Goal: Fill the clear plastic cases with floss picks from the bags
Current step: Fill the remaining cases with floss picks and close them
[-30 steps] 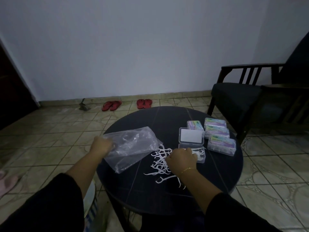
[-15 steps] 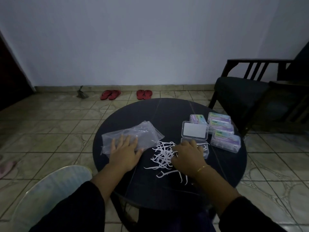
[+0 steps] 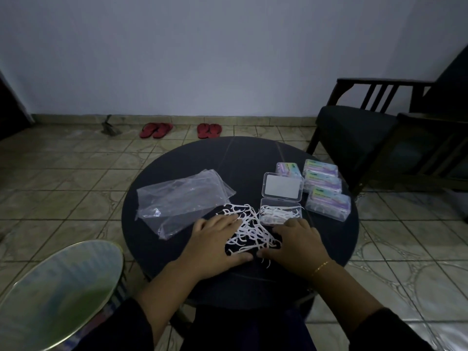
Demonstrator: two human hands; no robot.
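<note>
A pile of white floss picks (image 3: 249, 230) lies on the round dark table (image 3: 240, 160). My left hand (image 3: 215, 240) rests flat on the pile's left side, fingers spread. On the right side of the pile my right hand (image 3: 297, 241) lies palm down, fingers straight. Just beyond the pile stands an open clear case (image 3: 281, 212) holding several picks, its lid (image 3: 282, 186) tilted back. Empty clear plastic bags (image 3: 182, 198) lie flat to the left. Several closed filled cases (image 3: 326, 188) sit at the right.
A dark wooden armchair (image 3: 379, 138) stands right of the table. Two pairs of red sandals (image 3: 181, 129) lie by the wall on the tiled floor. A pale round stool seat (image 3: 55, 290) is at my lower left.
My left hand left the plastic bags and moved right onto the floss pick pile. My right hand stayed at the pile's right side. The camera tilted down.
</note>
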